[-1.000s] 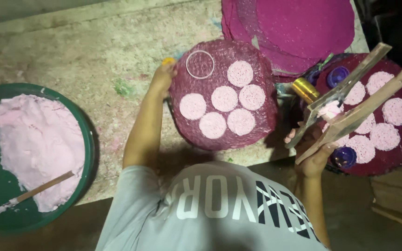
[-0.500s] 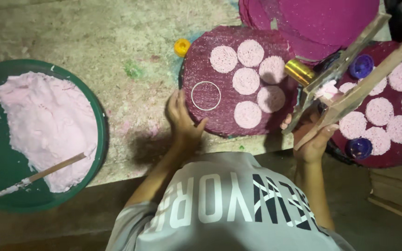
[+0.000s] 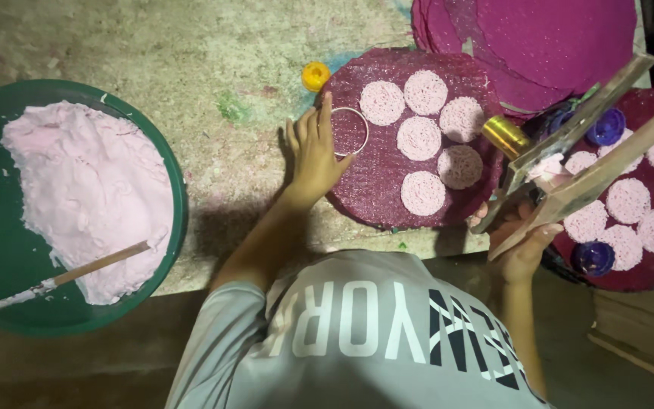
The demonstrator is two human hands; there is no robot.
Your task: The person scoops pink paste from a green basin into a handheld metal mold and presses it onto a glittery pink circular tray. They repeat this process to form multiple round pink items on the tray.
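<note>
My left hand (image 3: pixel 313 151) lies on the left edge of a round magenta mat (image 3: pixel 376 193). Its index finger and thumb pinch a thin metal ring (image 3: pixel 350 131) that rests flat on the mat. Several pale pink discs (image 3: pixel 418 138) sit on the mat to the right of the ring. At the mat's right edge, my right hand (image 3: pixel 520 242) grips a tool made of two wooden slats (image 3: pixel 592 163), tilted up to the right. A gold cylinder (image 3: pixel 505 135) sits by the slats, and pink paste clings to them.
A green basin (image 3: pixel 172 174) at left holds a mound of pink paste (image 3: pixel 88 189) and a wooden stick (image 3: pixel 77 273). A yellow cap (image 3: pixel 315 76) lies above the mat. A second mat with discs (image 3: pixel 645 269) and purple caps (image 3: pixel 592 257) lies right; stacked magenta mats (image 3: pixel 554 38) are behind.
My left hand came down from the mat's far edge to its left side with the ring. The mat has turned under it. The right hand keeps its hold on the slats.
</note>
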